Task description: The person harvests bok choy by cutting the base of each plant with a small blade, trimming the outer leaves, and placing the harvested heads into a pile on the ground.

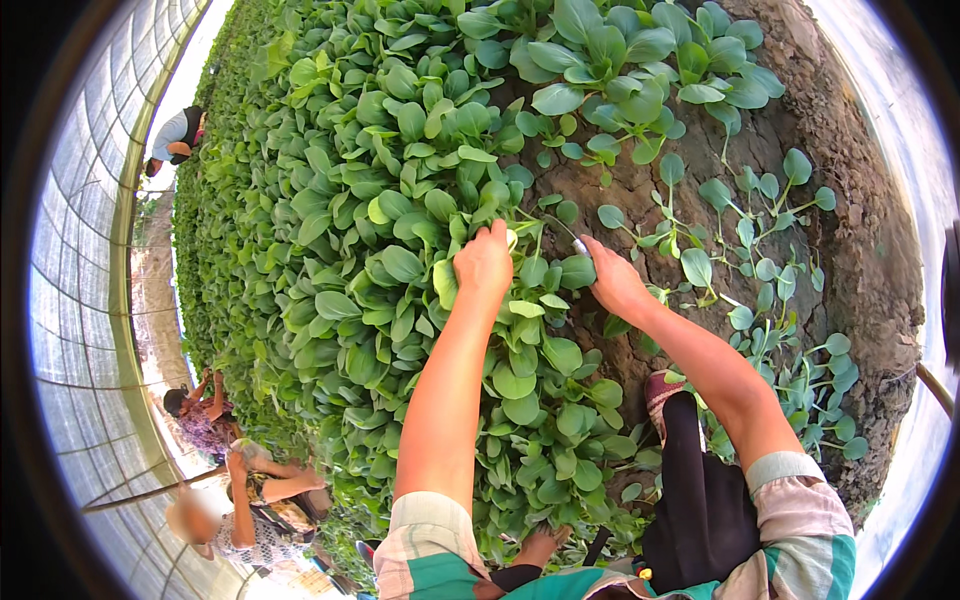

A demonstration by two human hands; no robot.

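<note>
My left hand [482,261] is closed around the stems of a leafy green plant [491,201] at the right margin of the dense crop. A pale stem shows beside its fingertips. Just to the right, my right hand [616,279] grips a thin curved blade tool [580,246], perhaps a sickle, by its light-coloured end. The thin blade reaches up and left, towards the plant bases near my left hand. Most of the handle is hidden inside my right hand. Broad green leaves [577,271] press against the right-hand fingers.
Cracked bare soil [757,150] runs along the right, with loose, wilting plants [697,266] on it. Larger leafy plants [615,52] stand at the top. My shoe [661,397] rests on the soil. Several other people are at the left, near a netted wall [82,300].
</note>
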